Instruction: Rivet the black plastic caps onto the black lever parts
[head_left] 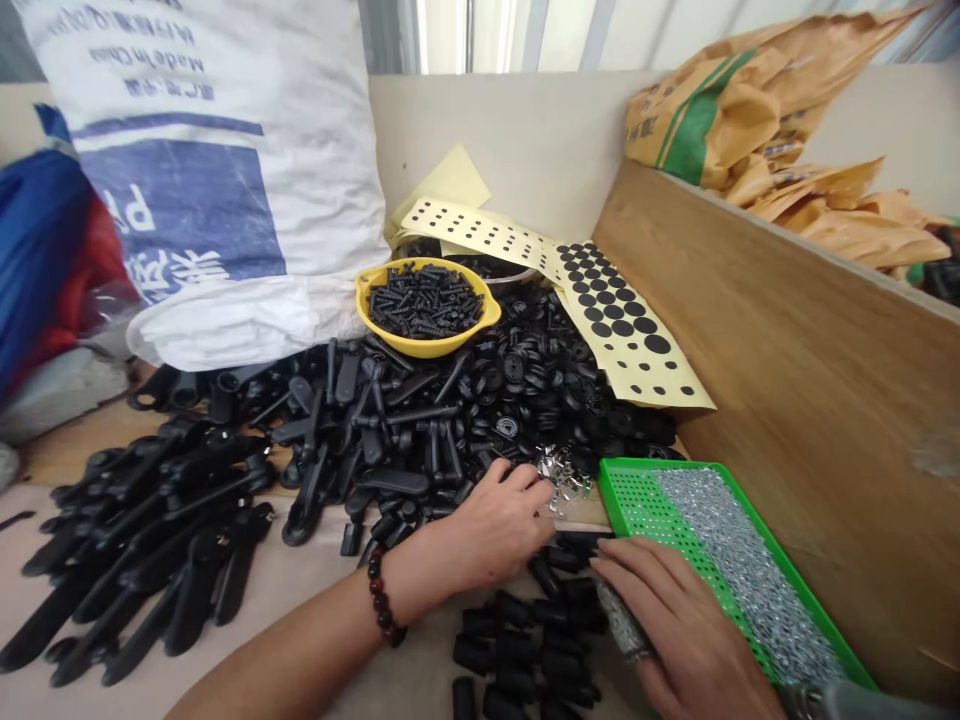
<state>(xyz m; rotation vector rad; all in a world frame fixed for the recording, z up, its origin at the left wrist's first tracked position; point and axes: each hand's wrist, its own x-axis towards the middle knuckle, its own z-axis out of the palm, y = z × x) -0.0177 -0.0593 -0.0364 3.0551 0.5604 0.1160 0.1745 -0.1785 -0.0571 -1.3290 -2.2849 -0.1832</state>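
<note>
Your left hand was the closer one, fingers curled (can't tell on what), small silver clips right beside its fingertips, while your right hand held a speckled grey handle nearer and right.

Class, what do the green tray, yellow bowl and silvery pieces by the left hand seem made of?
Green tray: likely plastic, smooth, moulded with even holes. Yellow bowl: probably plastic, glossy, with side handles. Silvery pieces: apparently metal, shiny, given bright glints.
</note>
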